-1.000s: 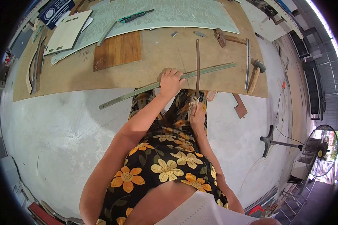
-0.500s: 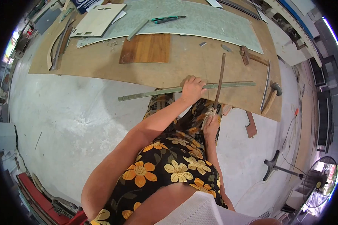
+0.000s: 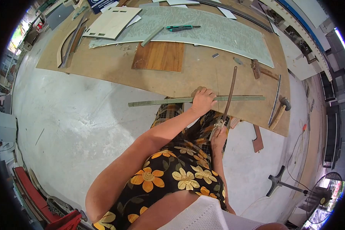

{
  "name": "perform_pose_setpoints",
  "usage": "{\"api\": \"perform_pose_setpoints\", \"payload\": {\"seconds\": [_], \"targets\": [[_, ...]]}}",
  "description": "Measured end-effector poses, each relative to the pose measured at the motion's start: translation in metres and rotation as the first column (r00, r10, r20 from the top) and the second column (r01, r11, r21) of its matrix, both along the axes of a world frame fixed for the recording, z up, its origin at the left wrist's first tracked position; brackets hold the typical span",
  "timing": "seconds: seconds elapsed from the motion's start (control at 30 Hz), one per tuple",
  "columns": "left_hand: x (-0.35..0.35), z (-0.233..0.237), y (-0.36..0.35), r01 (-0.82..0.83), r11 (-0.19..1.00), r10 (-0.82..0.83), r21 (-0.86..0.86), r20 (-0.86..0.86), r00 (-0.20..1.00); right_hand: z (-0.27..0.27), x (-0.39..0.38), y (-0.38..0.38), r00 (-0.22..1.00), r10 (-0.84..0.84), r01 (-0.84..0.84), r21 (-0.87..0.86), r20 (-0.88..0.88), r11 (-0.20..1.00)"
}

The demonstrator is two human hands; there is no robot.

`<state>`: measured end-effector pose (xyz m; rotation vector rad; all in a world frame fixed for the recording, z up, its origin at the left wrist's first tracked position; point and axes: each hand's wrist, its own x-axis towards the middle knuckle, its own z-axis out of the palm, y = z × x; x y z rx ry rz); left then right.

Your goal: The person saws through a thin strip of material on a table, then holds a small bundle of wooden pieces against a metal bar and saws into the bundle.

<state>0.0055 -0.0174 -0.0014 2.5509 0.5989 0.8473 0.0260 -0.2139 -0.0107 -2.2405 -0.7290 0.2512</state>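
Observation:
A long green strip (image 3: 161,102) lies across the front edge of the table, its left end sticking out over the floor. My left hand (image 3: 204,100) presses on its middle with the fingers curled over it. In my right hand (image 3: 219,137) is the cloth-wrapped handle of a thin brown rod-like tool (image 3: 232,87), held at the table's edge. The rod crosses over the strip just right of my left hand and points away from me.
Further back on the table (image 3: 115,78) lie a wood-grain board (image 3: 159,57), a pale green sheet (image 3: 218,34), a teal cutter (image 3: 182,28) and a cream panel (image 3: 114,22). Two hammers (image 3: 256,69) (image 3: 285,102) lie at right. A fan (image 3: 322,199) stands at lower right.
The camera view has shifted, so the table and both hands appear lower and slightly further right. Both hands keep their holds, and the rod still crosses the strip.

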Motion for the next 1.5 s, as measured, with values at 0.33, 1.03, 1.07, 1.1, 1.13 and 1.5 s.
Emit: {"api": "perform_pose_setpoints", "payload": {"seconds": [0.33,1.03,1.07,1.1,1.13,1.5], "targets": [[-0.004,0.0,0.001,0.029,0.999,-0.029,-0.012,0.0,1.0,0.004,-0.001,0.001,0.999,-0.027,0.029,0.048,-0.026,0.998],[0.012,0.001,0.01,0.152,0.987,-0.154,-0.049,-0.035,0.988,0.02,0.003,-0.004,0.997,-0.054,0.061,-0.156,0.051,0.986],[0.011,0.003,0.01,0.152,0.986,-0.155,-0.066,-0.053,0.986,0.021,0.005,-0.004,0.998,-0.046,0.052,-0.188,0.034,0.981],[0.011,0.004,0.011,0.149,0.985,-0.155,-0.083,-0.07,0.985,0.02,0.008,-0.003,0.998,-0.039,0.048,-0.204,0.047,0.978],[0.011,0.004,0.011,0.147,0.985,-0.153,-0.09,-0.072,0.986,0.019,0.01,-0.002,0.998,-0.029,0.042,-0.221,0.06,0.974],[0.012,0.006,0.009,0.102,0.987,-0.104,-0.124,-0.014,0.994,0.036,0.019,0.022,0.998,0.041,-0.027,-0.253,0.05,0.967]]}}
